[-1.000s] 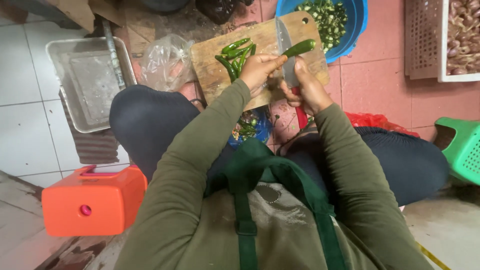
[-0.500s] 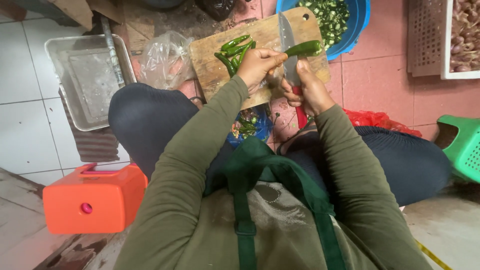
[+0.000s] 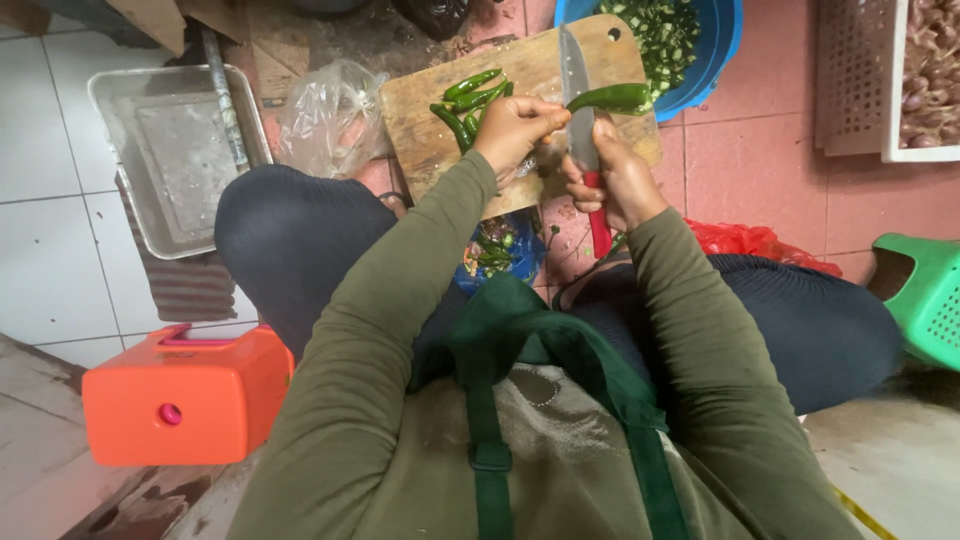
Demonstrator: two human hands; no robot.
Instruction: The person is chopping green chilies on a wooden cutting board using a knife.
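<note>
A wooden cutting board (image 3: 430, 130) lies on the floor in front of my knees. My right hand (image 3: 622, 180) grips the red handle of a knife (image 3: 577, 90), its blade standing upright over the board. One green chili (image 3: 612, 97) lies across the blade. My left hand (image 3: 515, 125) pinches the chili's stem end beside the blade. Several more green chilies (image 3: 470, 98) lie in a small heap at the board's left part.
A blue bowl (image 3: 722, 45) of chopped green pieces sits behind the board. A clear plastic bag (image 3: 330, 115) and a metal tray (image 3: 170, 150) lie at the left. An orange stool (image 3: 185, 395), a red bag (image 3: 750, 240), a green basket (image 3: 930, 295) and a white crate (image 3: 880, 80) surround me.
The knife blade has swung more upright and both hands have shifted slightly on the chili; the view has drifted a little.
</note>
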